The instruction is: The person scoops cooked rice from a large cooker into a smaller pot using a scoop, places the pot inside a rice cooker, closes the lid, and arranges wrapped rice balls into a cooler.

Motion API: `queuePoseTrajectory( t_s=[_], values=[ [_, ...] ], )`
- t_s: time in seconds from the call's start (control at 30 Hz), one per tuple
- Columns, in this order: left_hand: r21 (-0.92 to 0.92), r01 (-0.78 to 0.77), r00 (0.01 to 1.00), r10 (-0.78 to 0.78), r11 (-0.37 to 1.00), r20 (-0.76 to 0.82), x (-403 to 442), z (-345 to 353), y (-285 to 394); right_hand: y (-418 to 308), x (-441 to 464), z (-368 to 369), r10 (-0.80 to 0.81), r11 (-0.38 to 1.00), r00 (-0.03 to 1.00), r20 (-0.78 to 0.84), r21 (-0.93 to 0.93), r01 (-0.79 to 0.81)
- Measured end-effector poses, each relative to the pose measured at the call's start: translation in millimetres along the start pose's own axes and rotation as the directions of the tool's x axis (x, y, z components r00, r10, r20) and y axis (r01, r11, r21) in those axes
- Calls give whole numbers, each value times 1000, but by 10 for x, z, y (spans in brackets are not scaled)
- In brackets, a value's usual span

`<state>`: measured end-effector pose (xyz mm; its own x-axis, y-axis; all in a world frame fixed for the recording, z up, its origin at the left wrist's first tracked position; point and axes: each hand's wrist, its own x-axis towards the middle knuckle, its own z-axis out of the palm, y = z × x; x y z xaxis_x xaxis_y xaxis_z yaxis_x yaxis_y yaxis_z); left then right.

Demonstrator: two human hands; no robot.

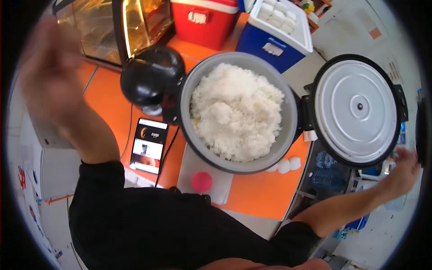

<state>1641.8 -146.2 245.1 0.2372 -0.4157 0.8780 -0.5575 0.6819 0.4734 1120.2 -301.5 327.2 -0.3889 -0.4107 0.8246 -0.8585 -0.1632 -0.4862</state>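
Note:
A large open rice cooker (294, 121) holds a heap of cooked white rice (238, 112). Its silver-lined lid (346, 121) is swung open to the right. My left hand (51, 74) is raised at the upper left, apart from the cooker, and so smeared by motion that its fingers do not read. Out at the far right, my right hand (405, 173) is below the lid's right edge, close beside a dark flat object (423, 130) cut by the view's border. Whether my right fingers grip that object I cannot make out.
A black rounded appliance (150, 74) and a phone (148, 146) lie left of the cooker on the orange table (256, 198). Near the front are a pink round thing (202, 182) and white rounds (283, 166). Behind stand a red cooler (204, 27), a blue cooler (261, 47) and a lit glass cabinet (99, 31).

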Motion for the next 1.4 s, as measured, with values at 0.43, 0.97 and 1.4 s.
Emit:
queuePoseTrajectory(
  t_s=[0.43,0.97,1.4],
  values=[
    [-109,-273,716,277,956,641,-807,1123,1442,2459,352,133,338,733,867,365,477,-486],
    [-157,-305,577,314,939,754,-897,1519,1969,3401,675,1916,266,503,638,723,461,-731],
    [-162,-294,604,315,942,732,-952,1377,1953,1861,872,2000,-204,964,899,387,240,115]
  ],
)
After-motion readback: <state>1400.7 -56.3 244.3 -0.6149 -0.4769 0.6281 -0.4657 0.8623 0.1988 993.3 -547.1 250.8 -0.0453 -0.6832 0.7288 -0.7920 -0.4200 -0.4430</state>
